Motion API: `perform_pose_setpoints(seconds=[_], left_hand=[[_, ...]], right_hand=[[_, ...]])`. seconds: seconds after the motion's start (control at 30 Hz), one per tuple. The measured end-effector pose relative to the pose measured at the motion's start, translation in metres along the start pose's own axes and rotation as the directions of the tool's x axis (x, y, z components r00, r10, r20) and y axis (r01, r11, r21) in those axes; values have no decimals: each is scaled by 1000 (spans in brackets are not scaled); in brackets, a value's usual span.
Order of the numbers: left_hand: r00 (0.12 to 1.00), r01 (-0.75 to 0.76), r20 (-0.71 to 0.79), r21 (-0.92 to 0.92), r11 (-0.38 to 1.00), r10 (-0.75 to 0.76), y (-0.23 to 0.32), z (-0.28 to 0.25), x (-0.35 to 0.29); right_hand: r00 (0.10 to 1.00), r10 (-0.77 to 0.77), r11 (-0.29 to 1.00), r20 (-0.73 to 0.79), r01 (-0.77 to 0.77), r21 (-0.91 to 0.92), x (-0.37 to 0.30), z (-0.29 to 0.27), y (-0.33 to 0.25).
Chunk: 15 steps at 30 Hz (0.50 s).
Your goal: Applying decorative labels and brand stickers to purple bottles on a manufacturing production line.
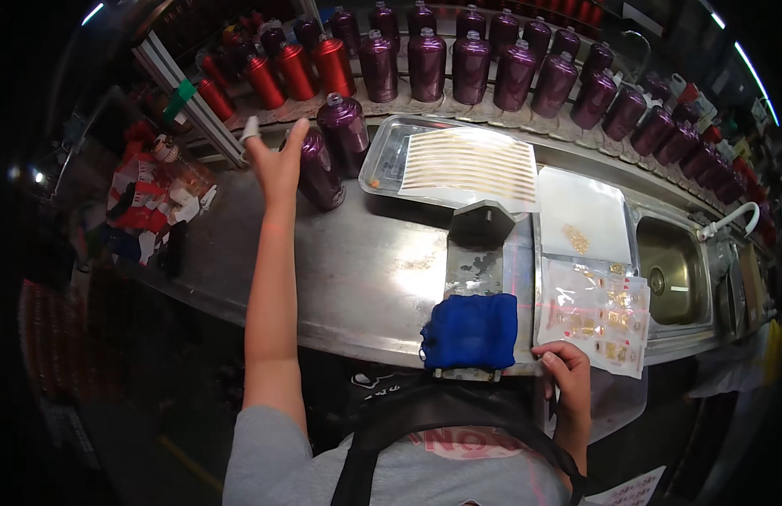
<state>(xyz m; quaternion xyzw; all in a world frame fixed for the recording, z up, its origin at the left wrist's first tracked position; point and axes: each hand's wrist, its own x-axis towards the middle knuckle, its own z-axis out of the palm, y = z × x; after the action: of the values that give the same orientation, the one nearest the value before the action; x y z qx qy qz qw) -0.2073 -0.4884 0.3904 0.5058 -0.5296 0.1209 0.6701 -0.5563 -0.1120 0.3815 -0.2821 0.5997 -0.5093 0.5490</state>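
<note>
**Left hand (277, 164) spread wide beside the near purple bottle (325, 179)!**

Over at the left of the desk (226, 253), the arm is stretched right out, thumb and fingers parted, with white covers (252, 128) seen on fingertips. The near purple bottle is stood on the desk right by the thumb; whether it is touched cannot be told. Just behind it, a second purple bottle (344, 139) is set close to a shallow tray (377, 162), across which a sheet of gold strips (471, 164) is laid.

Across to the right hand (570, 379): it is held low at the front edge, thumb and forefinger curled close, and whether anything is pinched there cannot be made out. To its left, a blue cloth (471, 331) is draped over the near end of a metal fixture (479, 226). Just beyond the fingers, clear packets (577, 312) of gold pieces are spread. And at the back, a curved row of purple bottles (471, 72) is lined up, red bottles (332, 66) grouped at its left.
</note>
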Motion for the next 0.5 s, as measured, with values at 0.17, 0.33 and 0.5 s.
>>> perform_pose_setpoints(seconds=[0.17, 0.33, 0.5], left_hand=[[830, 412, 443, -76, 908, -339, -10, 14, -5], [745, 660, 450, -391, 641, -492, -27, -46, -6], [472, 858, 764, -513, 30, -440, 44, -103, -10]], right_hand=[[996, -92, 995, 1, 92, -29, 14, 8, -9], [999, -47, 999, 17, 47, 1, 20, 4, -19], [980, -119, 981, 160, 141, -135, 38, 28, -16]])
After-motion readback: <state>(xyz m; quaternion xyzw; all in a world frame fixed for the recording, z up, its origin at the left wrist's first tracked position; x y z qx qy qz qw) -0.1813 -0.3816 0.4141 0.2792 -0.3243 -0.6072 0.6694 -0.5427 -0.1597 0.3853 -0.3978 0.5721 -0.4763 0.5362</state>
